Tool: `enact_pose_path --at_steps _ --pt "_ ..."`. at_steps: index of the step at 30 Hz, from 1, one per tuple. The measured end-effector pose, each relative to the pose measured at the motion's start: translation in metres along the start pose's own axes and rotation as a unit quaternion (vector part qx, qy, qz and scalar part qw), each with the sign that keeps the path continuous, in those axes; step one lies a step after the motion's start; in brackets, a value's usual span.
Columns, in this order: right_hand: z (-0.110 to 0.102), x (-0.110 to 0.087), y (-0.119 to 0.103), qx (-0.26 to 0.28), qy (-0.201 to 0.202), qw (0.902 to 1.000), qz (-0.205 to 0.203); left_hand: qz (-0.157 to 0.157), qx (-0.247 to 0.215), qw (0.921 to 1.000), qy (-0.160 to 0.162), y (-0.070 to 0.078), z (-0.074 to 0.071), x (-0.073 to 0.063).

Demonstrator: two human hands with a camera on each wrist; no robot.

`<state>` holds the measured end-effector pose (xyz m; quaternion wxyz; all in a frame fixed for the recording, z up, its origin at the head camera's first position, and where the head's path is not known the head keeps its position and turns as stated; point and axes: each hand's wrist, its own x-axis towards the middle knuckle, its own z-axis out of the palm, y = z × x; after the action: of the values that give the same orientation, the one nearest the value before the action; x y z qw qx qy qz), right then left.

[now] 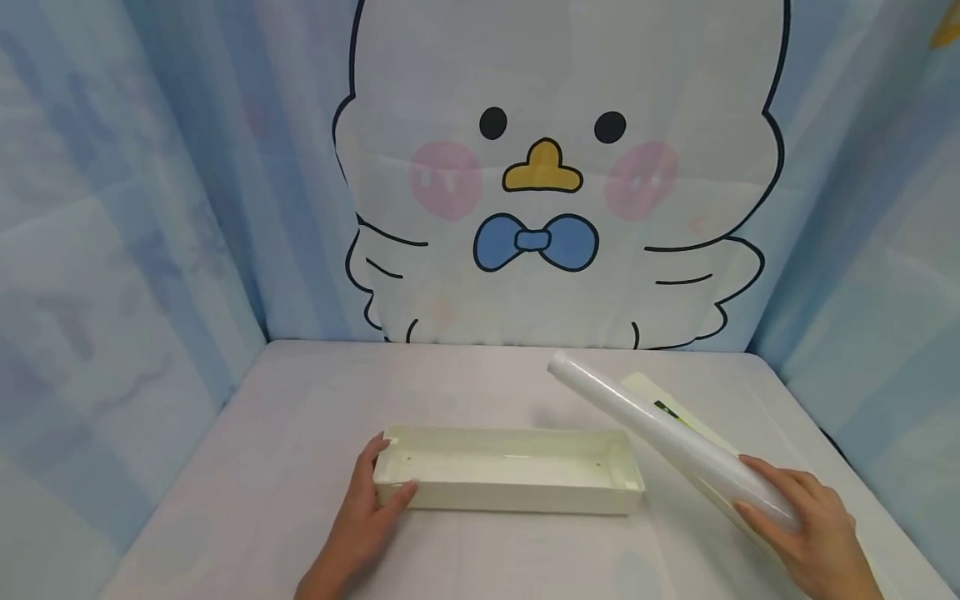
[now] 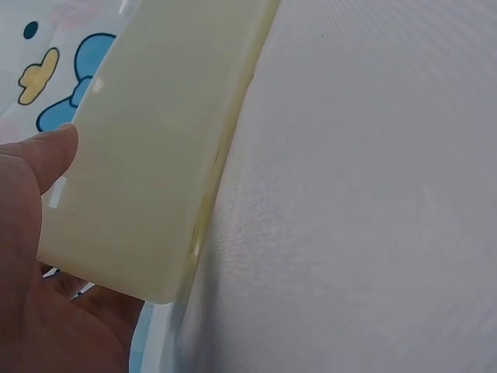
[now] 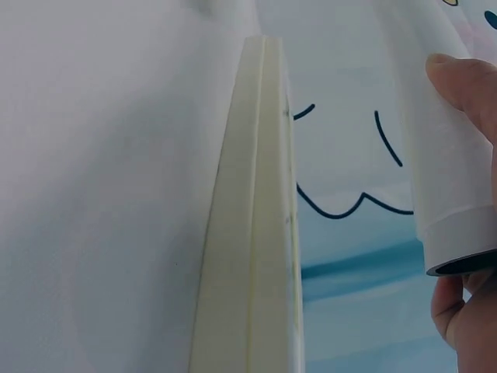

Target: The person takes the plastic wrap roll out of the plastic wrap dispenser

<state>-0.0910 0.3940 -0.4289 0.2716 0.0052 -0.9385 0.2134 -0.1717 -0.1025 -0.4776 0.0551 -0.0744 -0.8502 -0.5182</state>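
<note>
My left hand holds the left end of a long cream plastic box, thumb over its near wall and fingers at the far side. The box stands on the table with its open top up and nothing showing inside. In the left wrist view, its smooth wall fills the space beside the thumb. My right hand grips the near end of a white roll of plastic film. The roll slants up and left above a long cream lid, which it partly hides. A dark hollow end shows on the roll.
A pale cloth covers the table. Behind it hangs a curtain with a printed cartoon bird. More blue and white curtain closes off the left side and the right side.
</note>
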Motion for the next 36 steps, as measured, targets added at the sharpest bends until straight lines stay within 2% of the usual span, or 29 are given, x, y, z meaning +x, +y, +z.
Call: enact_pose_path --at_steps 6,10,18,20,26,30,36 --pt "-0.003 -0.012 0.005 -0.01 -0.012 0.9987 0.048 -0.008 -0.019 0.9996 -0.02 0.004 0.0 0.001" --pt "0.004 -0.015 0.007 -0.016 -0.006 0.9983 0.056 -0.014 -0.023 0.9993 -0.024 0.004 -0.007 -0.001" --pt "0.007 -0.025 0.015 -0.026 0.02 0.9968 0.072 0.012 -0.032 0.9993 -0.016 0.003 -0.007 -0.001" --pt "0.007 -0.029 0.021 -0.03 0.035 0.9964 0.071 0.017 -0.037 0.9991 -0.016 0.003 -0.004 0.0" --pt "0.004 -0.045 0.041 -0.04 0.111 0.9925 0.031 0.025 -0.046 0.9983 -0.024 0.002 0.008 0.005" --pt "0.004 -0.051 0.044 -0.046 0.103 0.9926 0.043 0.03 -0.04 0.9984 -0.025 0.001 0.009 0.003" --pt "0.012 -0.042 0.028 -0.022 0.047 0.9966 0.064 0.043 -0.028 0.9987 -0.009 -0.001 -0.006 0.0"
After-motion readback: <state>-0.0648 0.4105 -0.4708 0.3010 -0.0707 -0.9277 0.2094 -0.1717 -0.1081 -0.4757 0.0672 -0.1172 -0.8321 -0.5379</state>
